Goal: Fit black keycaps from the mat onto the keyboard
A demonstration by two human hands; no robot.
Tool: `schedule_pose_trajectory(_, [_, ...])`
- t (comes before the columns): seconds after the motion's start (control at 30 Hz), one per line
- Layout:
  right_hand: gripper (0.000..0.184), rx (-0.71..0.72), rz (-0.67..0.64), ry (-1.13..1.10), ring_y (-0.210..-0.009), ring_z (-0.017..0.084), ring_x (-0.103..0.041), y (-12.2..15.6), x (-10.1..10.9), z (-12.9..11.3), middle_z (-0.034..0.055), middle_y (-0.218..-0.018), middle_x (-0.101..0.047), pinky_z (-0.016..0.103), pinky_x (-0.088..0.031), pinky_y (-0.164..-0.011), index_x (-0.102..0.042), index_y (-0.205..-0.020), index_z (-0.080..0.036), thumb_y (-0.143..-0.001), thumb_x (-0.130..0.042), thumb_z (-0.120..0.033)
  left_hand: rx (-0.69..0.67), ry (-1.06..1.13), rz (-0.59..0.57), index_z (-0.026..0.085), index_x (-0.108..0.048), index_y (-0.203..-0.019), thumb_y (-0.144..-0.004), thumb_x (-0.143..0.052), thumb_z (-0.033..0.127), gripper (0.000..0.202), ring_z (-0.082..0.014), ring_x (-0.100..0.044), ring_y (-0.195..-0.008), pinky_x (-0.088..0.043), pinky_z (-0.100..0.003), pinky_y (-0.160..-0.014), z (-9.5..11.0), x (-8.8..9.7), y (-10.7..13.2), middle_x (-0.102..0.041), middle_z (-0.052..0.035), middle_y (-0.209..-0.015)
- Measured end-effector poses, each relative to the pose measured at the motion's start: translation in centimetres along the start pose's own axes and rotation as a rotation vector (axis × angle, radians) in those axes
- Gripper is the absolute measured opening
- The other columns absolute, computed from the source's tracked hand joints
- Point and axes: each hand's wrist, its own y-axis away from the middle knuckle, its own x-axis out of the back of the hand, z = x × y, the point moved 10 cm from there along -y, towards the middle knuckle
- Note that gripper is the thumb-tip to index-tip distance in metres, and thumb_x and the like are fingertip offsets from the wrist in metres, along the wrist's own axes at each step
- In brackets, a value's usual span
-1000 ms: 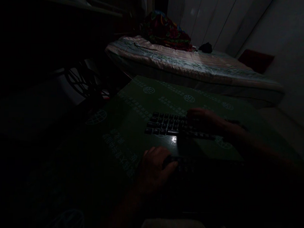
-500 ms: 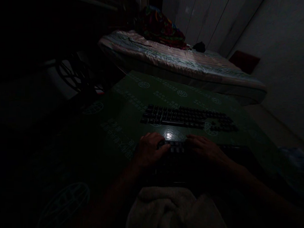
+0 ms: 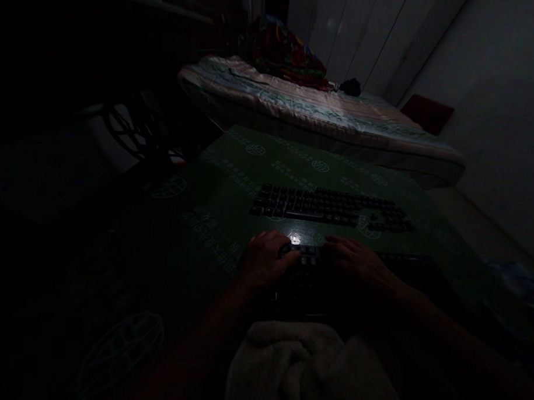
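While your left fingers curl over the far left corner of the dark keyboard (image 3: 308, 252), your thumb lies across its keys, so your left hand (image 3: 265, 259) has hold of that corner. How hard you press, can't tell. Your right hand (image 3: 356, 262) lies palm down at the keyboard's far edge, fingers stretched toward the left hand, tips lost in shadow; whether they pinch a key or only rest, can't tell. Between your 2 hands a few keys catch light; the nearer part of the keyboard sinks into black.

Keyboard sits on the near side of a green table (image 3: 215, 189), close to you. Just beyond it, 1 bright patch of glare on the tabletop. Past the glare, rows of loose keys (image 3: 304, 215) are laid out in keyboard order, green showing through a gap toward their right end. Globe prints and pale lettering cover the table.

Below your wrists, between your forearms, a bunched pale cloth (image 3: 302, 364). Left of the table, a spoked wheel (image 3: 130, 134), mostly in the dark. Beyond the table's far edge, a bed (image 3: 327, 111) with a striped sheet; on it, a heaped red flowered blanket (image 3: 285, 55) and a small black bundle (image 3: 350, 87).
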Motion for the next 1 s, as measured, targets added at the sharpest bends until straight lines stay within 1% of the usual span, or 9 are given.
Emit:
schedule_pose_trajectory(0.2, [0.022,0.034,0.058,-0.049,-0.108,0.023,-0.06,0.1,0.5,-0.1,0.0132,-0.104,-0.066,0.038,-0.054,-0.086,-0.066,-0.097,-0.015,-0.093,-0.045,-0.019,0.004,-0.002,-0.004,0.017,-0.066,-0.088,-0.081,-0.066,0.033,0.017,-0.0201,-0.06,-0.09,-0.045,-0.032,-0.082,0.1,0.1,-0.1,-0.067,-0.0048,-0.094])
schedule_pose_trajectory(0.37, [0.026,0.02,0.098,-0.023,-0.111,0.025,-0.059,0.5,0.8,-0.5,0.0158,-0.108,-0.066,0.04,-0.055,-0.085,-0.067,-0.098,-0.013,-0.093,-0.042,-0.017,0.009,-0.001,-0.014,0.016,-0.066,-0.087,-0.081,-0.065,0.032,0.017,-0.0209,-0.06,-0.091,-0.044,-0.033,-0.083,0.2,0.0,0.0,-0.067,-0.0059,-0.094])
schedule_pose_trajectory(0.47, [0.027,-0.024,0.123,-0.038,-0.116,0.025,-0.058,1.1,0.8,-0.6,0.0149,-0.111,-0.067,0.041,-0.056,-0.086,-0.068,-0.102,-0.015,-0.093,-0.042,-0.018,0.013,0.002,-0.012,0.017,-0.066,-0.087,-0.082,-0.065,0.033,0.017,-0.021,-0.06,-0.091,-0.044,-0.034,-0.083,0.1,0.0,0.0,-0.067,-0.0052,-0.095])
schedule_pose_trajectory(0.53, [0.028,-0.068,0.164,-0.024,-0.118,0.025,-0.056,1.6,0.9,-0.5,0.015,-0.114,-0.067,0.04,-0.056,-0.087,-0.067,-0.105,-0.014,-0.094,-0.042,-0.019,0.012,0.005,-0.013,0.018,-0.066,-0.088,-0.082,-0.065,0.033,0.017,-0.0208,-0.06,-0.092,-0.044,-0.034,-0.084,0.0,0.1,0.0,-0.067,-0.0047,-0.096])
schedule_pose_trajectory(0.63, [0.029,-0.095,0.209,-0.003,-0.12,0.024,-0.055,2.1,1.0,-0.9,0.0148,-0.115,-0.067,0.039,-0.057,-0.087,-0.067,-0.106,-0.014,-0.094,-0.041,-0.018,0.01,0.005,-0.015,0.018,-0.066,-0.089,-0.081,-0.065,0.033,0.017,-0.0211,-0.06,-0.092,-0.044,-0.034,-0.083,0.0,0.2,0.0,-0.067,-0.0048,-0.096])
schedule_pose_trajectory(0.77, [0.026,-0.154,0.196,0.039,-0.124,0.025,-0.052,2.4,0.5,-1.4,0.0115,-0.121,-0.065,0.043,-0.054,-0.09,-0.068,-0.107,-0.019,-0.093,-0.045,-0.019,0.012,0.002,-0.016,0.018,-0.066,-0.088,-0.082,-0.065,0.032,0.016,-0.0213,-0.059,-0.091,-0.044,-0.034,-0.082,-0.1,0.1,0.0,-0.067,-0.0045,-0.094])
schedule_pose_trajectory(0.87, [0.025,-0.212,0.173,0.087,-0.124,0.028,-0.052,2.4,0.3,-1.8,0.0107,-0.124,-0.063,0.046,-0.051,-0.094,-0.067,-0.109,-0.016,-0.092,-0.05,-0.025,0.013,0.004,-0.011,0.018,-0.066,-0.088,-0.082,-0.064,0.032,0.015,-0.0211,-0.059,-0.09,-0.043,-0.034,-0.081,-0.3,0.0,0.1,-0.067,-0.0045,-0.095])
schedule_pose_trajectory(0.93, [0.027,-0.225,0.154,0.109,-0.123,0.031,-0.052,2.5,0.2,-2.1,0.0112,-0.125,-0.063,0.047,-0.051,-0.093,-0.067,-0.108,-0.015,-0.091,-0.052,-0.029,0.012,0.006,-0.009,0.018,-0.066,-0.089,-0.082,-0.063,0.032,0.016,-0.0214,-0.059,-0.091,-0.043,-0.035,-0.082,-0.4,0.0,0.1,-0.067,-0.0049,-0.096])
schedule_pose_trajectory(1.0, [0.028,-0.223,0.164,0.11,-0.121,0.031,-0.053,2.5,0.3,-2.0,0.0119,-0.123,-0.064,0.047,-0.051,-0.092,-0.067,-0.109,-0.015,-0.09,-0.052,-0.031,0.011,0.007,-0.011,0.018,-0.066,-0.09,-0.082,-0.063,0.031,0.016,-0.0215,-0.059,-0.09,-0.043,-0.035,-0.081,-0.4,0.0,0.1,-0.067,-0.0052,-0.096])
